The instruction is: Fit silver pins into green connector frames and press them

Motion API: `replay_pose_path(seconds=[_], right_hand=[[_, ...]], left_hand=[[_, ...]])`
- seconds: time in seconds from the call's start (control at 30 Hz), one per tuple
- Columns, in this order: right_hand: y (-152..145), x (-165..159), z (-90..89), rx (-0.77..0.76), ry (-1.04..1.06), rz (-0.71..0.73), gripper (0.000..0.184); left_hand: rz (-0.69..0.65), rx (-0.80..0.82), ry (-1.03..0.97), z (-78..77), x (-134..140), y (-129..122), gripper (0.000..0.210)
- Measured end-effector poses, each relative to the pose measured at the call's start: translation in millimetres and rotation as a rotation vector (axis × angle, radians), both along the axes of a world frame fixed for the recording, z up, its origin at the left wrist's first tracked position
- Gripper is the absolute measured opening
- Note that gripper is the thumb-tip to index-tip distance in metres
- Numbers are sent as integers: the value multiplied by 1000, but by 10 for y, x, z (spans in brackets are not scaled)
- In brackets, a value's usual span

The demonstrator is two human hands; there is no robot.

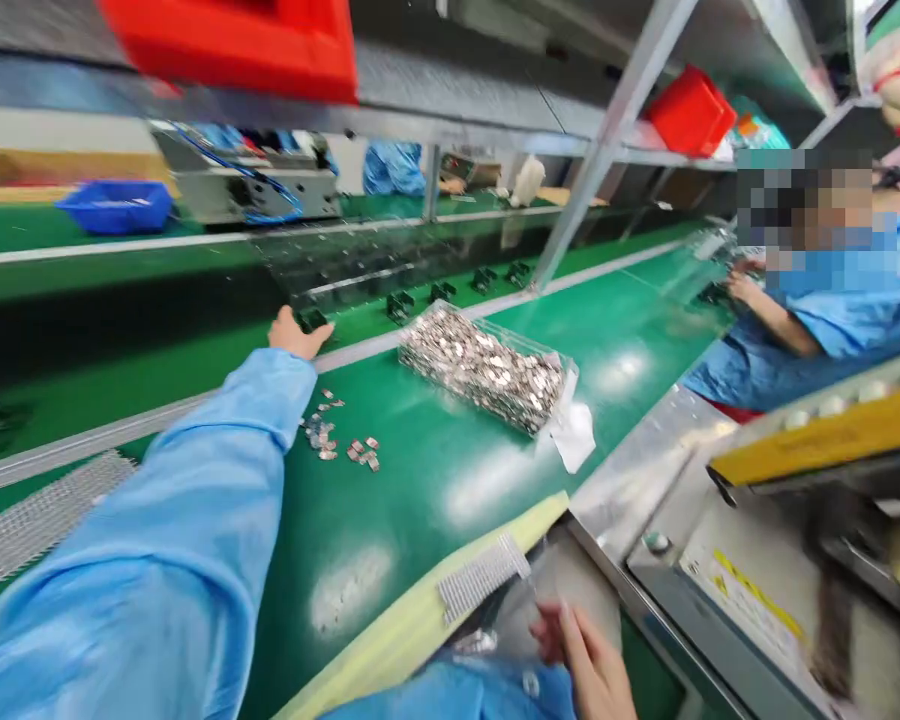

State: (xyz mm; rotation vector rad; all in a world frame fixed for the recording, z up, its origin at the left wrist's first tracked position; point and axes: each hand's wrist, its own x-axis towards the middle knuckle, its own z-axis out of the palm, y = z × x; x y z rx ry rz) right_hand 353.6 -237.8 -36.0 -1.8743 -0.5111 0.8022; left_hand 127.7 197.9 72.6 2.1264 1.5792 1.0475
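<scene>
My left hand [297, 336] reaches out over the conveyor strip behind the bench's metal rail, its fingers closed around a small black part [311, 320]. Several similar black parts [400, 306] sit in a row on that strip to the right. Low in the view, my right hand [589, 655] is near my lap with its fingers curled together; anything in them is hidden. Beside it, a grey ridged strip [484, 578] rests on yellow cloth-like material [390, 630]. A clear box [484, 368] full of small shiny metal pieces stands on the green bench, with loose metal pieces [322, 435] near my left forearm.
A grey grid-like sheet [52, 510] lies at left. White paper [574, 438] touches the box's right end. Overhead is a shelf with red bins [240, 50], held by a slanting metal post [615, 140]. At right are a machine [750, 560] and a co-worker's blue sleeve [855, 300].
</scene>
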Motion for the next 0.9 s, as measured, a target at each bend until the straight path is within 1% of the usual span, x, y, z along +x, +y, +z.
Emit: replay_pose_path(seconds=[0.03, 0.07, 0.1, 0.13, 0.17, 0.23, 0.27, 0.3, 0.33, 0.37, 0.4, 0.47, 0.53, 0.6, 0.73, 0.9], right_hand=[[63, -27, -1, 41, 118, 42, 69], [131, -46, -5, 81, 197, 26, 69], [199, -59, -15, 107, 270, 9, 70], [265, -73, -29, 131, 321, -26, 70], [325, -91, -44, 146, 356, -59, 70], [424, -150, -62, 156, 384, -109, 74], [463, -190, -63, 157, 378, -126, 75], [497, -233, -62, 161, 359, -135, 77], [527, -274, -62, 171, 329, -141, 77], [556, -308, -68, 187, 295, -139, 75], [583, -333, -82, 214, 255, -134, 73], [634, -353, -136, 262, 211, -134, 70], [675, -349, -211, 309, 222, -145, 70], [702, -342, -291, 359, 275, -151, 70], [733, -335, -407, 470, 410, -130, 68], [688, -263, -401, 568, 473, -122, 65]], left_hand=[[-43, 0, 13, -17, 75, -85, 75], [-103, -8, 25, -43, 166, -215, 73], [-199, -19, 41, -77, 262, -396, 70], [-325, -25, 62, -118, 356, -630, 64], [-463, -33, 84, -167, 439, -910, 53], [-911, 37, 182, -288, 567, -1542, 36], [-1082, 81, 230, -363, 616, -1847, 35], [-1203, 113, 284, -447, 659, -2115, 38], [-1260, 128, 327, -536, 700, -2328, 41], [-1272, 152, 346, -623, 740, -2478, 43], [-1270, 182, 361, -703, 777, -2567, 44], [-1240, 265, 369, -820, 835, -2606, 46], [-1220, 353, 376, -885, 857, -2558, 48], [-1211, 408, 390, -924, 850, -2514, 52], [-1216, 442, 435, -971, 833, -2510, 63], [-1210, 504, 431, -918, 864, -2506, 64]])
